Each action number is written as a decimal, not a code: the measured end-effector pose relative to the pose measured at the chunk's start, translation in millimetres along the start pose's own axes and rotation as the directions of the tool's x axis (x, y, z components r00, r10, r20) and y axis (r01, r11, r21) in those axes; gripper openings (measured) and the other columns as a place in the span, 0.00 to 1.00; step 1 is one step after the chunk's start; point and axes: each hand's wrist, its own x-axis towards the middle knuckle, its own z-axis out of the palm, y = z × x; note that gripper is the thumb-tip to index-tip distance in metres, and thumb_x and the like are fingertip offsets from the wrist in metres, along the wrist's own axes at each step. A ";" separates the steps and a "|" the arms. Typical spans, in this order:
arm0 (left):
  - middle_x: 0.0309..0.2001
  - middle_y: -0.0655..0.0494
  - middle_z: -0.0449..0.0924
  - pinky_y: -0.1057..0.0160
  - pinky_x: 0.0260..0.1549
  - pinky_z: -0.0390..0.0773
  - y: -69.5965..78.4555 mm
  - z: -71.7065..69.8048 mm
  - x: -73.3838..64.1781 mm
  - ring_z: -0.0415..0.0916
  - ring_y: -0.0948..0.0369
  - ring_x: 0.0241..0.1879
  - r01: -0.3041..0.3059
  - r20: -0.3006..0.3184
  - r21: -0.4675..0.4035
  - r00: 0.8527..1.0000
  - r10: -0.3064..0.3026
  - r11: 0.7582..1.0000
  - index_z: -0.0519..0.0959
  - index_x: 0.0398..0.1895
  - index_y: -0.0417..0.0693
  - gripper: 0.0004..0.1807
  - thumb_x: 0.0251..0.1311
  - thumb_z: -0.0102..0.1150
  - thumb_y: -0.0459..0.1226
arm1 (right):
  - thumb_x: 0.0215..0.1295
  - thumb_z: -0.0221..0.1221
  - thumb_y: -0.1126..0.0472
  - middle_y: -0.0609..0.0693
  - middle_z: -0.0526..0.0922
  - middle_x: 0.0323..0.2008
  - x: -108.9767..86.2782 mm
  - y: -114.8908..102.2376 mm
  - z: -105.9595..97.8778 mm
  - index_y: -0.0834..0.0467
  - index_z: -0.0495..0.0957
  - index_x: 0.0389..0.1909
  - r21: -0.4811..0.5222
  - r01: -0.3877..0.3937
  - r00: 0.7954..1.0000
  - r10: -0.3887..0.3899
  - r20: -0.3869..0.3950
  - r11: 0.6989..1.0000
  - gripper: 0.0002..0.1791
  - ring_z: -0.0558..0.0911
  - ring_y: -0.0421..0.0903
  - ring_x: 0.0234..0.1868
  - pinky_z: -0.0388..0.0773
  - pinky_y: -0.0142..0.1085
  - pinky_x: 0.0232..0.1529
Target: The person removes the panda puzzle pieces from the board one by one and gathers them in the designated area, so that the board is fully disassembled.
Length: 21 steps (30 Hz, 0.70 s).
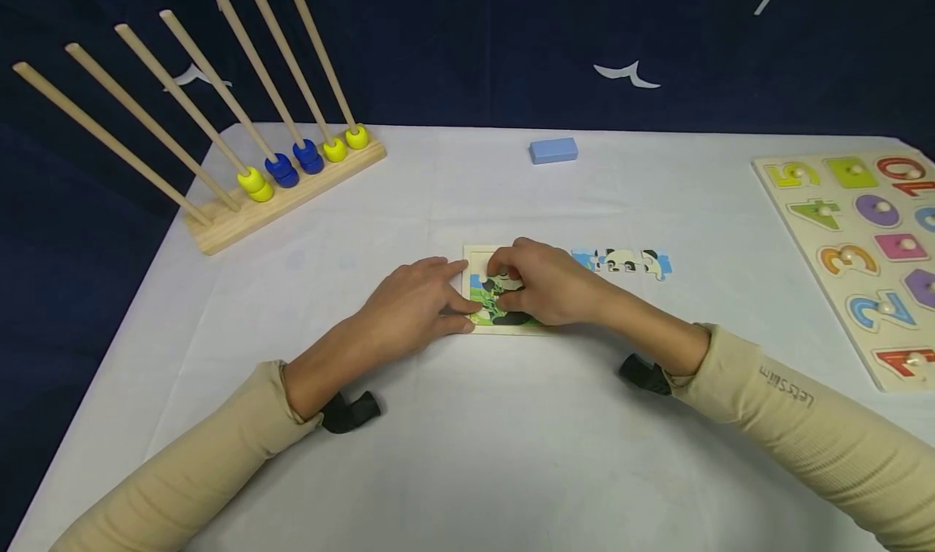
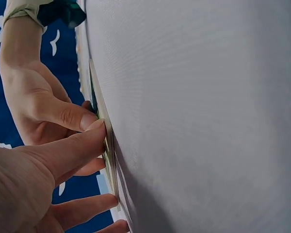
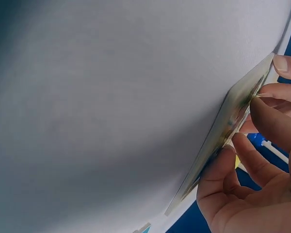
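Head view has the panda jigsaw tray (image 1: 511, 330) on the white tablecloth (image 1: 467, 471), right between both hands, so I'll place everything off that. The left hand (image 1: 409, 304) is on the tray's left side, fingers stretched out rather than curled, tips resting on the frame and its edge, which I'd read as steadying it. Right hand (image 1: 558, 286) is arched over the pieces with the fingers bent; honestly can't tell from my end whether it's pinching one or just pressing down, and neither wrist cam settles it for me. A short row of loose puzzle pieces (image 1: 621, 260) sits just right of the tray, beyond the right forearm. My guess is we're mid-fill, seating a piece, and the next move calls for getting that spot level before reaching for the loose row. As for the surface, the cloth has faint creases. Well off to the tray's far left there's a seven-rod wooden bead counter (image 1: 292, 205) with yellow and blue beads, a light blue block (image 1: 553, 152) lies beyond the tray and a bit right, and a number-and-shape peg board (image 1: 850, 234) is well out to its right. Behind it all hangs a navy curtain (image 1: 467, 49) with white motifs.
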 end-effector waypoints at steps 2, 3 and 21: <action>0.68 0.43 0.67 0.45 0.62 0.65 -0.5 0.0 0.0 0.62 0.43 0.68 -0.003 -0.001 -0.007 1.000 0.003 1.000 0.87 0.50 0.57 0.15 0.60 0.68 0.45 | 0.61 0.67 0.65 0.53 0.74 0.36 0.9 0.7 0.4 0.63 0.78 0.51 0.000 -0.002 1.000 0.002 -0.001 1.000 0.17 0.73 0.50 0.38 0.71 0.43 0.41; 0.68 0.43 0.67 0.45 0.62 0.65 -0.7 0.0 0.1 0.63 0.43 0.67 -0.007 -0.001 -0.007 1.000 0.007 1.000 0.87 0.50 0.57 0.14 0.60 0.68 0.45 | 0.60 0.67 0.65 0.53 0.74 0.36 1.0 0.5 0.2 0.63 0.78 0.50 0.001 -0.002 1.000 0.002 -0.002 1.000 0.17 0.73 0.50 0.38 0.71 0.43 0.41; 0.70 0.42 0.64 0.44 0.62 0.65 -3.1 -0.4 -2.4 0.60 0.42 0.69 -0.024 0.033 0.021 0.999 0.023 1.000 0.85 0.53 0.59 0.16 0.63 0.65 0.45 | 0.57 0.68 0.70 0.53 0.74 0.35 3.4 0.2 0.4 0.62 0.76 0.45 0.058 -0.011 0.999 0.013 -0.035 0.998 0.16 0.73 0.50 0.37 0.71 0.42 0.41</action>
